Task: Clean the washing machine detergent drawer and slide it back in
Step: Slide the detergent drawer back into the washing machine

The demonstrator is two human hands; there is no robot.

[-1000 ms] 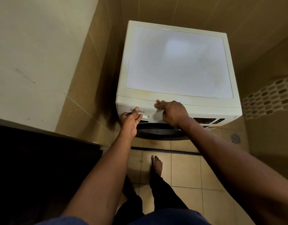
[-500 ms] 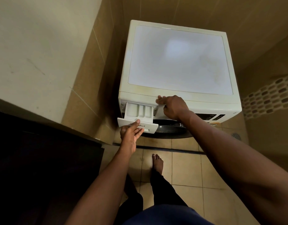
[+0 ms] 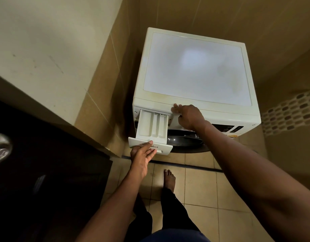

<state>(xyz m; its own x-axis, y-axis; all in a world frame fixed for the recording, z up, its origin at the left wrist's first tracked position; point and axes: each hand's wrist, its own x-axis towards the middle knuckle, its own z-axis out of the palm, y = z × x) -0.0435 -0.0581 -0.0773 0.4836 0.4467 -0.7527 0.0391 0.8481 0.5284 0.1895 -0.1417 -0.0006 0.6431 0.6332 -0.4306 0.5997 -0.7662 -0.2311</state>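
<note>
A white front-loading washing machine (image 3: 196, 70) stands in a tiled corner. Its white detergent drawer (image 3: 151, 126) sticks far out of the slot at the machine's upper left front, showing three compartments. My left hand (image 3: 143, 154) grips the drawer's front panel from below, thumb on top of the panel. My right hand (image 3: 187, 116) presses on the front top edge of the machine just right of the drawer slot, fingers curled over the edge. The dark round door (image 3: 183, 140) shows below the drawer.
A dark wooden door (image 3: 46, 172) with a metal knob (image 3: 0, 149) stands close on the left. A tiled wall runs along the machine's left side. My bare foot (image 3: 169, 179) rests on the beige floor tiles (image 3: 199, 186) in front of the machine.
The drawer was shut one second ago; my left hand has pulled it out toward me, farther now than half a second ago. My right hand has stayed on the machine's front edge.
</note>
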